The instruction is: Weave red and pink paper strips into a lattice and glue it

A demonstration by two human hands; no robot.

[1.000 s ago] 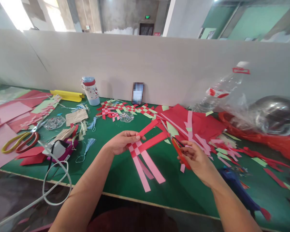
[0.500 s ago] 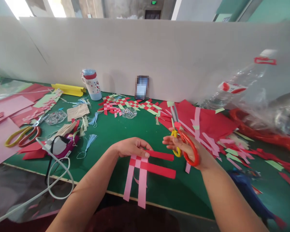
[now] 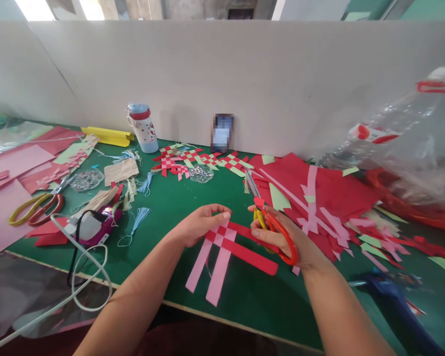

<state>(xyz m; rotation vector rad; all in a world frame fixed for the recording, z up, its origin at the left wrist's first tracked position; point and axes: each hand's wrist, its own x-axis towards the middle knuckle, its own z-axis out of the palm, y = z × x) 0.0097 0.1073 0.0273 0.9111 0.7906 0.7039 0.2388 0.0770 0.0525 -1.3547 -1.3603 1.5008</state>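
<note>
Between the thumb and fingers of my left hand (image 3: 202, 225) is a small checkered weave of paper strips (image 3: 219, 237). Two pink strips (image 3: 218, 274) hang from it toward the table's front edge, and two red strips (image 3: 254, 258) stick out to the right. My right hand (image 3: 270, 238) is closed around scissors (image 3: 289, 242) with red and yellow handles, their blades pointing up and away. The fingers of that hand also meet the upper red strip, covering its end. Whether they pinch it firmly is hard to see.
Red sheets (image 3: 333, 190) and cut paper scraps lie to the right. Behind are woven pieces (image 3: 211, 160), a bead tray (image 3: 201, 173), a phone (image 3: 221, 133) and a bottle (image 3: 144, 129). More scissors (image 3: 35, 210), tassels (image 3: 139, 220) and a white cable (image 3: 76, 291) lie left.
My right hand, with the scissors, has come left and down onto the upper red strip. In my left hand the weave has tilted and risen slightly. The view has shifted a little.
</note>
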